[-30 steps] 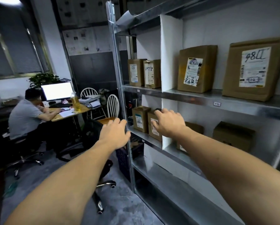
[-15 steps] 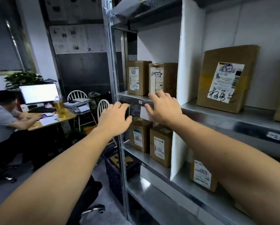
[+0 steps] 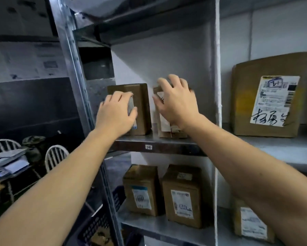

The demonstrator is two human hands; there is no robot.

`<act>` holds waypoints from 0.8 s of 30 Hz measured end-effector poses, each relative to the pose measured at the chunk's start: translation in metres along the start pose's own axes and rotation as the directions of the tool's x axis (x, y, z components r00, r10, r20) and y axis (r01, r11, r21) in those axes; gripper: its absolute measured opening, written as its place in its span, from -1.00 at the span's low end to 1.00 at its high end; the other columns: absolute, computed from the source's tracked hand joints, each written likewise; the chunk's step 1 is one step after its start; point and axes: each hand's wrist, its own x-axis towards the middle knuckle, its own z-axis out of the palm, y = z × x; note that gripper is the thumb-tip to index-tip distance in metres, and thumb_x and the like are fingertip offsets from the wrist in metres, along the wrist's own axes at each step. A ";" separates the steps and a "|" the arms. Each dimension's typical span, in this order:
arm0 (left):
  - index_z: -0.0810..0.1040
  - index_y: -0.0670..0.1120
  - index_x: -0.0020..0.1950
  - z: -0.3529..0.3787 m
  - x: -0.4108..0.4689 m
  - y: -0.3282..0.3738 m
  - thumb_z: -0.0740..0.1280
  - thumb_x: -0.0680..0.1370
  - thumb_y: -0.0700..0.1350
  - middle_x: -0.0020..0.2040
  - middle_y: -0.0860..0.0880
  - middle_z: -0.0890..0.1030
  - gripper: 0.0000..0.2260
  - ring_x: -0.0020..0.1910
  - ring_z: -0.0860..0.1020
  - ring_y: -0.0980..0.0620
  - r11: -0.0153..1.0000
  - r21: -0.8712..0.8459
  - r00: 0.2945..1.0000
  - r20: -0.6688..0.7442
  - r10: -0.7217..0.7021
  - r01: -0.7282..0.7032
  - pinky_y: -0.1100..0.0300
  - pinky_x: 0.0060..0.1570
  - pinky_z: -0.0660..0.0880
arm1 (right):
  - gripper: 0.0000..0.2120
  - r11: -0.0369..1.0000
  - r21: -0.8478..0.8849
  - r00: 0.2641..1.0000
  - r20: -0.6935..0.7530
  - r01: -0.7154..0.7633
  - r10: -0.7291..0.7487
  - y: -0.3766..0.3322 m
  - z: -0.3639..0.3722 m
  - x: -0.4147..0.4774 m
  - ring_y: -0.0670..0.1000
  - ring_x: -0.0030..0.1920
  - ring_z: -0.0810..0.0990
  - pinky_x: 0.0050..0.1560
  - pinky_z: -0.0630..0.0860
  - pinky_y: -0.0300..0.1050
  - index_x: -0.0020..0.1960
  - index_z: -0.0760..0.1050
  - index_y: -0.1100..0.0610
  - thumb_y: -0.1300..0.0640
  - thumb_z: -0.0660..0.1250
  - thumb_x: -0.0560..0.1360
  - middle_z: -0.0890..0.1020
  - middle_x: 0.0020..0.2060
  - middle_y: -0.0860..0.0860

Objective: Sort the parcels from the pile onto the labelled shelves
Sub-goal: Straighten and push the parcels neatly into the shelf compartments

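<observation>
Two small brown parcels stand side by side on the metal shelf (image 3: 174, 144) whose front edge carries a label "H" (image 3: 148, 147). My left hand (image 3: 116, 114) is laid over the front of the left parcel (image 3: 143, 103), fingers curled around its labelled face. With spread fingers, my right hand (image 3: 176, 102) covers the top and front of the right parcel (image 3: 165, 129), thumb on its left edge. Most of the right parcel is hidden by that hand.
A white divider (image 3: 217, 86) separates this bay from a large handwritten-label parcel (image 3: 268, 96). Below stand two more parcels (image 3: 142, 190) (image 3: 183, 197) and another (image 3: 252, 222) past the divider. A steel upright (image 3: 74, 68), a blue crate (image 3: 95, 226) and white chairs (image 3: 55, 157) lie to the left.
Both hands rose from the lower shelf level and reached into the "H" bay, landing on the two parcels. The view moved closer to the shelf.
</observation>
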 end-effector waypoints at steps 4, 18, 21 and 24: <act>0.36 -0.04 0.41 0.009 0.028 -0.013 0.22 0.58 0.06 0.33 -0.11 0.45 -0.58 0.30 0.39 -0.15 0.993 -0.093 0.996 -0.061 0.062 -0.068 -0.13 0.29 0.34 | -0.52 0.995 -0.054 0.996 0.018 -0.085 0.086 -0.007 0.016 0.007 0.21 0.49 0.24 0.26 0.43 0.28 0.47 0.29 -0.03 -0.16 0.22 0.62 0.28 0.50 0.08; 0.39 -0.03 0.39 0.046 0.067 -0.021 0.22 0.56 0.08 0.30 -0.08 0.48 -0.58 0.28 0.39 -0.11 0.956 -0.171 0.960 -0.194 0.203 -0.237 -0.07 0.30 0.32 | -0.39 0.967 -0.221 0.992 -0.015 -0.124 0.124 0.015 0.040 0.016 0.22 0.50 0.13 0.27 0.41 0.36 0.45 0.31 -0.01 -0.13 0.42 0.48 0.34 0.42 0.09; 0.39 -0.03 0.39 0.050 0.072 -0.024 0.23 0.56 0.08 0.30 -0.08 0.48 -0.58 0.29 0.39 -0.11 0.954 -0.176 0.957 -0.204 0.206 -0.243 -0.08 0.31 0.32 | -0.38 0.965 -0.221 0.990 -0.004 -0.141 0.144 0.024 0.039 0.019 0.20 0.50 0.13 0.31 0.41 0.34 0.46 0.30 -0.03 -0.14 0.41 0.48 0.32 0.43 0.07; 0.40 -0.03 0.38 0.052 0.077 -0.026 0.24 0.56 0.07 0.30 -0.09 0.48 -0.59 0.29 0.39 -0.12 0.953 -0.186 0.957 -0.212 0.198 -0.239 -0.09 0.31 0.32 | -0.37 0.963 -0.239 0.991 0.020 -0.126 0.134 0.025 0.037 0.021 0.18 0.52 0.10 0.37 0.35 0.34 0.47 0.27 -0.06 -0.18 0.39 0.49 0.29 0.47 0.07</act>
